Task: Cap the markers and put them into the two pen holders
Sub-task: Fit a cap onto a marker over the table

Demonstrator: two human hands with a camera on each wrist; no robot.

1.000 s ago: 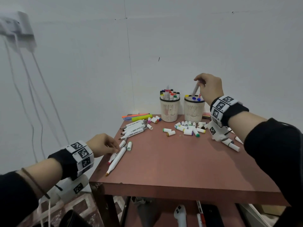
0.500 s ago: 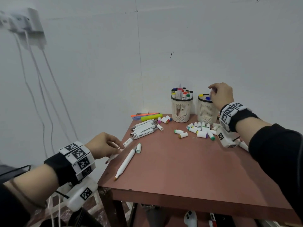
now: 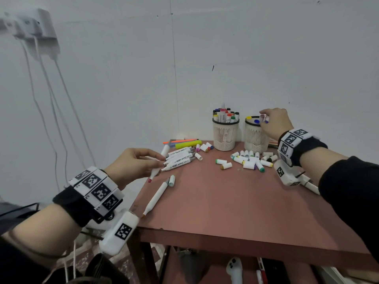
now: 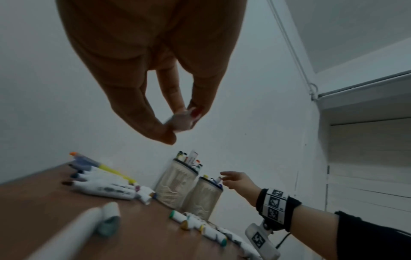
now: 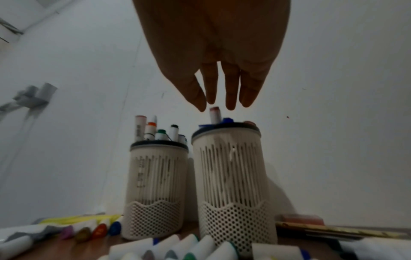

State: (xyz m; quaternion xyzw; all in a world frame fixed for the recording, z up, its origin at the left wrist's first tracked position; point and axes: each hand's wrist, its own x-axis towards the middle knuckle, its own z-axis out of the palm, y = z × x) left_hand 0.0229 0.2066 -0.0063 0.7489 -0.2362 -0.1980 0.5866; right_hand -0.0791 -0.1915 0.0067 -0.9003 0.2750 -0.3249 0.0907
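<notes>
- While the left hand (image 3: pixel 131 162) hovered at the left edge of the bench (image 3: pixel 235 206), its thumb and fingers were pinched together on an uncapped white marker (image 3: pixel 159 163), red tip pointing down-left.
- Right hand (image 3: pixel 274 124) sat over the right pen holder (image 3: pixel 255 138) at centre right of the frame, fingers apart and straight, gripping nothing; a capped marker (image 5: pixel 215 115) stood in that holder just below the fingertips (image 5: pixel 230 103).
- Left pen holder (image 3: pixel 225 136) stood just beside it, filled with capped markers.
- Loose caps (image 3: pixel 249 160) lay in front of the holders.
- Several uncapped markers (image 3: pixel 180 159) lay left of centre, and one more (image 3: pixel 156 196) lay nearer the front edge.
</notes>
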